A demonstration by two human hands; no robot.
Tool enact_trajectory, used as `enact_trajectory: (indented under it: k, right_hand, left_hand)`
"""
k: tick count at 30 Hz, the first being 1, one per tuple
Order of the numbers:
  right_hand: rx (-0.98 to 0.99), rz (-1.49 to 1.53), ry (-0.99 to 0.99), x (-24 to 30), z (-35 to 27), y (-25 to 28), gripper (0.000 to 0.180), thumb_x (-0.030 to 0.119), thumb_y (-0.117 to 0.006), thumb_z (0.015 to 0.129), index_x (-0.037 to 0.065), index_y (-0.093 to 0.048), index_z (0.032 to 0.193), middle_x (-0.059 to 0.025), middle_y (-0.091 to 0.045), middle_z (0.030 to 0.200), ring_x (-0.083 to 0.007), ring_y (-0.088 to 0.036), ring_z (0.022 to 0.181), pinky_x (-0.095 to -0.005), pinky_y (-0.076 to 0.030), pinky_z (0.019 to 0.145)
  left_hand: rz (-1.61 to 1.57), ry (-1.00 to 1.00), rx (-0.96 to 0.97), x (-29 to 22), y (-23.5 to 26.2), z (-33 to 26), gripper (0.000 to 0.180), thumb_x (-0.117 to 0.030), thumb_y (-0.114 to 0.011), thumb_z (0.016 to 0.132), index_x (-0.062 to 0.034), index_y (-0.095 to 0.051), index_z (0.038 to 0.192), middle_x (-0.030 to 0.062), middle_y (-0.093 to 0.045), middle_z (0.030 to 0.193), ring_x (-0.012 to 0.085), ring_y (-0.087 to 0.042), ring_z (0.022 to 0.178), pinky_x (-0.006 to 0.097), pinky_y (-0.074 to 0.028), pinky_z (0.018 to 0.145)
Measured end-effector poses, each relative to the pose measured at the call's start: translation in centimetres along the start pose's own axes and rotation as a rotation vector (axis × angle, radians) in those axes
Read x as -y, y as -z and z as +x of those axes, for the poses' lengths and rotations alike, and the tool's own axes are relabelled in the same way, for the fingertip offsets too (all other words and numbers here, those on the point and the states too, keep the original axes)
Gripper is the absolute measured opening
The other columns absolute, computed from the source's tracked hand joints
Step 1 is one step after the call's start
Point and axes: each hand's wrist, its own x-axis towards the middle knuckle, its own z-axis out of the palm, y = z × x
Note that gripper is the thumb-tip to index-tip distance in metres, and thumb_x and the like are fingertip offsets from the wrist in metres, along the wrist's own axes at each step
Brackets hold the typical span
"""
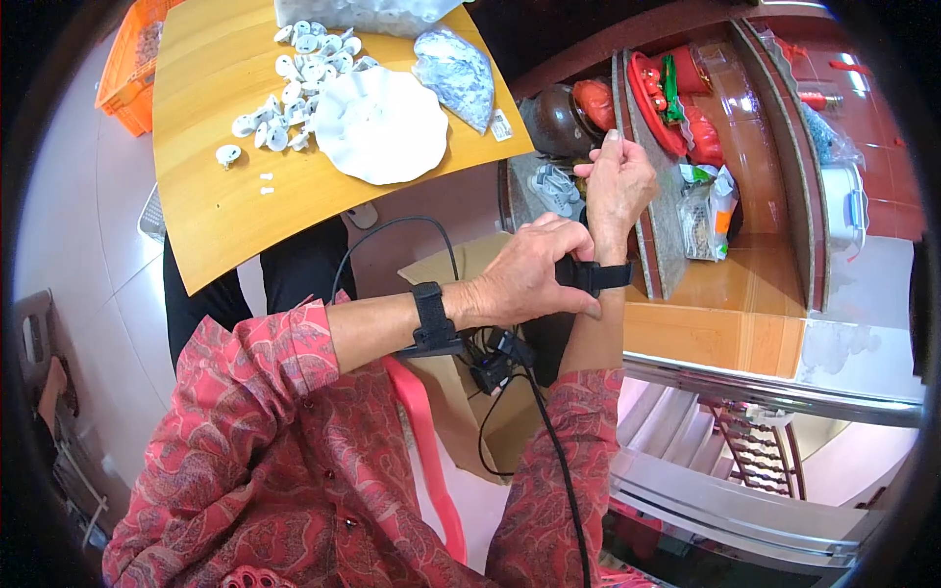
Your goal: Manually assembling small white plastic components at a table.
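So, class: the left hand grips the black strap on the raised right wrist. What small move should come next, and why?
Probably press the loose strap end flat against the band. The left hand pinches the black wrist strap on the raised right hand, and the strap tip juts out sideways, seemingly unfastened, unlike the snug black band on the left wrist.

A home doubling as a piecework spot: white plastic parts (294, 78) are lying on a wooden table (225, 196), household clutter crowding shelves (745, 147) right of it

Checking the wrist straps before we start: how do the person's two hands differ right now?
The right hand is raised upright with fingers loosely curled, while the left hand lies sideways, gripping the black strap on the right wrist. The left wrist's band is already fastened. Both wrists wear black bands.
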Motion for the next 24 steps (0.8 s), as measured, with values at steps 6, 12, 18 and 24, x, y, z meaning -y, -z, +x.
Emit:
enact_trajectory:
  k: [6,12,18,24]
  right_hand:
    - [-0.034,-0.179,0.117,-0.1,-0.2,-1.8,0.034,0.029,-0.053,0.097,-0.001,-0.065,0.085,-0.0156,-0.065,0.059,-0.0317,-0.068,0.057,-0.0435,-0.052,0.062]
    - [-0.089,-0.461,0.236,-2.3,-1.1,-3.5,0.033,0.032,-0.055,0.095,0.003,-0.067,0.084,-0.0207,-0.068,0.073,-0.0374,-0.068,0.065,-0.0497,-0.051,0.062]
    - [0.022,-0.674,0.274,-3.9,-3.0,-4.5,0.035,0.032,-0.055,0.094,0.001,-0.064,0.082,-0.0205,-0.068,0.077,-0.0415,-0.066,0.076,-0.0527,-0.051,0.065]
    - [0.332,-0.353,-0.125,-5.6,-5.7,-4.8,0.026,0.022,-0.055,0.096,-0.003,-0.063,0.096,-0.0192,-0.069,0.076,-0.0333,-0.069,0.064,-0.0432,-0.055,0.059]
  left_hand:
    - [-0.051,0.019,-0.052,0.1,0.9,-0.6,0.041,-0.014,-0.084,0.064,-0.0036,-0.057,0.093,0.0085,-0.057,0.090,0.0240,-0.054,0.088,0.034,-0.046,0.080]
    - [-0.071,0.181,0.057,-0.1,1.6,-1.2,0.038,-0.013,-0.083,0.063,-0.0036,-0.062,0.094,0.0078,-0.058,0.087,0.0222,-0.056,0.086,0.034,-0.047,0.078]
    - [-0.147,0.294,0.289,2.3,2.6,-1.5,0.025,-0.015,-0.083,0.070,-0.0029,-0.064,0.082,0.0053,-0.058,0.082,0.0174,-0.056,0.082,0.031,-0.046,0.074]
    - [-0.376,0.510,0.273,4.4,3.2,-2.2,0.025,-0.023,-0.080,0.080,-0.0045,-0.064,0.081,-0.0005,-0.054,0.078,0.0110,-0.050,0.079,0.029,-0.042,0.071]
